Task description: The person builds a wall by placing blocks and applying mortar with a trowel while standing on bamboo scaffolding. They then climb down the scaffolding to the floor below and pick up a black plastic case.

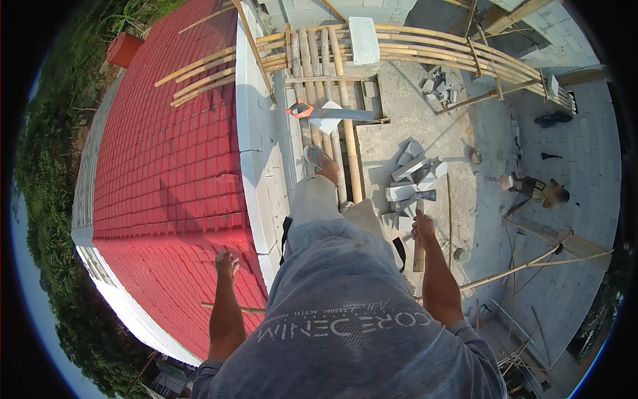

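My left hand (227, 265) hangs over the red tiled roof (166, 159), its fingers loosely bent and apart, with nothing seen in it. My right hand (423, 227) is closed around a wooden-handled tool (419, 258) with a dark metal head, whose exact kind I cannot make out. Beyond that hand, broken light-grey blocks (417, 169) lie heaped on the floor below. A handsaw (342, 115) with an orange and black handle rests across a white block piece (325, 123). My sandalled foot (319, 163) stands on bamboo poles (350, 156) near the saw.
A pale block wall (256, 126) runs between the roof and the bamboo. Another white block (363, 40) lies on bamboo poles ahead. To the right, another person (548, 193) is on the lower level, near bamboo props (512, 271). The concrete floor (379, 143) is well below me.
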The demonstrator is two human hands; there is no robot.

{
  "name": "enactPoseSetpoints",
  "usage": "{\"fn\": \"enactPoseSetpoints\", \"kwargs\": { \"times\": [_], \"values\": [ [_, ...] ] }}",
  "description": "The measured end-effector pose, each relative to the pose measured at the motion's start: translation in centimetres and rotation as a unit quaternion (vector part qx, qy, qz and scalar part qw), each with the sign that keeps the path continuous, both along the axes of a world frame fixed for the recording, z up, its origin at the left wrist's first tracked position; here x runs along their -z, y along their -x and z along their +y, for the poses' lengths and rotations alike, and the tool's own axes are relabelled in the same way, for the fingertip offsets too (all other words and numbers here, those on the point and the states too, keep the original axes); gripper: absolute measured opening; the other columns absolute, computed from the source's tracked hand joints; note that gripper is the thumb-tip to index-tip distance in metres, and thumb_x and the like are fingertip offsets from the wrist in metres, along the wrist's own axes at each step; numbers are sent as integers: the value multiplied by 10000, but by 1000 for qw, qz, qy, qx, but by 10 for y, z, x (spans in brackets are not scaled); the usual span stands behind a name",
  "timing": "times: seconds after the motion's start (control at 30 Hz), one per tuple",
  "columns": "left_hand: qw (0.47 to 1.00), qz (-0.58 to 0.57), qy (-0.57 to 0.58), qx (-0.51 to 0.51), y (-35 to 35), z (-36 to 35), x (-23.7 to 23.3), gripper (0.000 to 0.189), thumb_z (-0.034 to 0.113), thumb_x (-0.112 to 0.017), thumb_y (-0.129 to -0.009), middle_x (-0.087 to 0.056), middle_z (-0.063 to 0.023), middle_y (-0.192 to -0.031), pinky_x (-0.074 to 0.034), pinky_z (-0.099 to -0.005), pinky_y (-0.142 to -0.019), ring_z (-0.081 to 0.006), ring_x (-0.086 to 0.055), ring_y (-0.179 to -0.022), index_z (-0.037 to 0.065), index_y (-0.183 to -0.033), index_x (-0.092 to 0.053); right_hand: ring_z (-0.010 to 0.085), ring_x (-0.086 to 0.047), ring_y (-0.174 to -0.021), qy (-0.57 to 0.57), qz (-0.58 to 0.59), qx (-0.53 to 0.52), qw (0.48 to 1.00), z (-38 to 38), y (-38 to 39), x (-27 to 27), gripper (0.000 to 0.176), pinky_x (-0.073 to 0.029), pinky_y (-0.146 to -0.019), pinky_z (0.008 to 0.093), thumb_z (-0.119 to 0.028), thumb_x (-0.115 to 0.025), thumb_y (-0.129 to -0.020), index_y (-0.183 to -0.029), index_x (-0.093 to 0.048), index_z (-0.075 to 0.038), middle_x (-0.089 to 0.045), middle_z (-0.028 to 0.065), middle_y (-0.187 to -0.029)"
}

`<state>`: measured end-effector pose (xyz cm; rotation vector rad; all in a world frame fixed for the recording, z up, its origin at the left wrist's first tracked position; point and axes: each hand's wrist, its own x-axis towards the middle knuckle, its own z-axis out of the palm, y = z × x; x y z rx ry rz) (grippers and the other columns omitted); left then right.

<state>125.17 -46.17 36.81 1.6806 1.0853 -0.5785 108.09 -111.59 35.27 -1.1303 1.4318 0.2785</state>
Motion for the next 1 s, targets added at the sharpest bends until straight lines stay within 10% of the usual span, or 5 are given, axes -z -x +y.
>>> {"fn": "enactPoseSetpoints", "kwargs": {
  "times": [0.47, 1.0],
  "values": [
    [997, -65, -10, 28, -135, -48, -5, 662, 244, -635, -879, -521, -159, -1274, -508, -467, -827, -335, -626, -993, 98, -1424, -289, 113, -451, -466, -15, -46, -9, 999, -58, -245, 8, 420, -403, -410, 298, -502, -525, -926, -917, -526, -82, -453, 4, -638],
    [996, -57, 32, 53, -236, -127, -32, 659, 255, -607, -899, -514, -151, -1310, -475, -451, -905, -314, -614, -1051, 97, -1445, -272, 125, -457, -468, -9, 108, 39, 993, -43, -275, 9, 453, -412, -450, 309, -505, -580, -873, -792, -545, -61, -472, 27, -624]
  ]
}}
